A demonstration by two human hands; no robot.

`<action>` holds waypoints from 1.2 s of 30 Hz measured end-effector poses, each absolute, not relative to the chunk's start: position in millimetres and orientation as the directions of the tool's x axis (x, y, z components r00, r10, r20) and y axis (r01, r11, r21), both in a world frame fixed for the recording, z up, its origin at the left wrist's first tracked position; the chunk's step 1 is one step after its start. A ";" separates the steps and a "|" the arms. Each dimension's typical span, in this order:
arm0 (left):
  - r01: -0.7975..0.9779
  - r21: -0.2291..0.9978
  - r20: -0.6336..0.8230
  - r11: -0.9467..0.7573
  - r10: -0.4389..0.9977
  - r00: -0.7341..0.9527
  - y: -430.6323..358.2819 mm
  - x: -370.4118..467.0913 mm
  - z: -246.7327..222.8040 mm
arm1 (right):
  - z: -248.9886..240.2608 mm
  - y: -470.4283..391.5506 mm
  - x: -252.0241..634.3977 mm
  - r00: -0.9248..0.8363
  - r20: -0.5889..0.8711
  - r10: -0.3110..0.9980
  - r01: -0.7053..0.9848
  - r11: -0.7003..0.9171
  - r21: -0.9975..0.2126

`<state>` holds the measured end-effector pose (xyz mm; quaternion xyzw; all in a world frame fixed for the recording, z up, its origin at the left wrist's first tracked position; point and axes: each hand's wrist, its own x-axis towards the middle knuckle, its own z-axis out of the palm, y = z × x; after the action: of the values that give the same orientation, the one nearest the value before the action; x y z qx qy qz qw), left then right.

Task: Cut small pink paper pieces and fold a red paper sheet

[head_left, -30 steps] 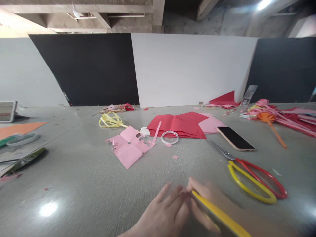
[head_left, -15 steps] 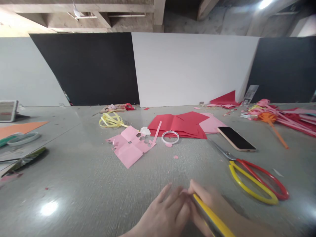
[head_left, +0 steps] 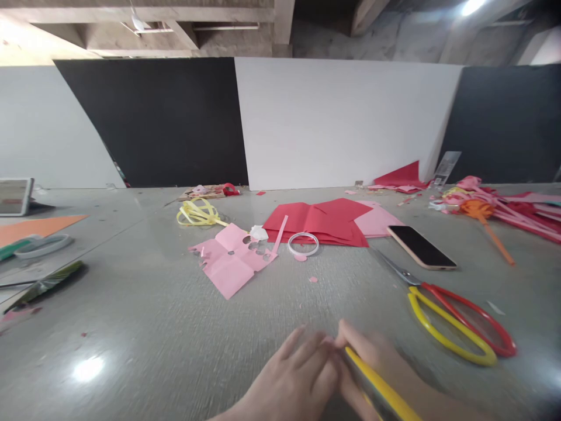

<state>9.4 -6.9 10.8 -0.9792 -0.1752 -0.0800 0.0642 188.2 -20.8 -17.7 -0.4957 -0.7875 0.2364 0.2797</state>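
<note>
At the bottom middle my left hand [head_left: 291,374] and my right hand [head_left: 372,362] meet low over the table, slightly blurred. My right hand is closed around a long, slim yellow-and-dark tool [head_left: 381,383] that slants down to the right; its working end is hidden, so its exact kind does not show. The bent fingers of my left hand press against the right hand's fingers. Whatever lies between the fingertips is too small and covered to make out. To the right, apart from both hands, rest scissors [head_left: 458,324] with one red and one yellow handle.
Ahead lie a pink sheet with cut-out holes [head_left: 230,280], red paper [head_left: 315,219], a white tape ring [head_left: 303,252] and yellow ribbon [head_left: 197,213]. A phone [head_left: 421,247] sits right of them. Orange and pink strips [head_left: 504,210] fill the far right. Panels [head_left: 350,123] stand behind.
Both hands keep nearly the same place and hold. The whole view has shifted very slightly; the objects on the table lie as before.
</note>
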 end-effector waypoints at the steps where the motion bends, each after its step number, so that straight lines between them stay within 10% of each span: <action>1: 0.354 -0.067 0.152 -0.933 0.341 0.928 -6.3 8.5 12.5 | -12.9 -21.4 188.3 -0.342 0.257 0.904 0.632 0.424 -0.649; 14: 0.261 0.326 0.086 -0.908 0.304 0.949 12.2 -9.9 36.2 | 23.3 14.5 241.5 -0.476 0.136 0.869 0.500 0.395 -0.771; 36: 0.265 0.367 0.081 -0.892 0.315 0.946 18.2 -9.1 27.8 | -9.7 10.4 220.1 -0.678 0.382 0.628 0.340 0.729 -0.594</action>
<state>-9.1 18.2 27.8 -0.9700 -0.1494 -0.0693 -0.1786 220.1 10.4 -9.7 -0.2743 -0.8824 0.2455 0.2930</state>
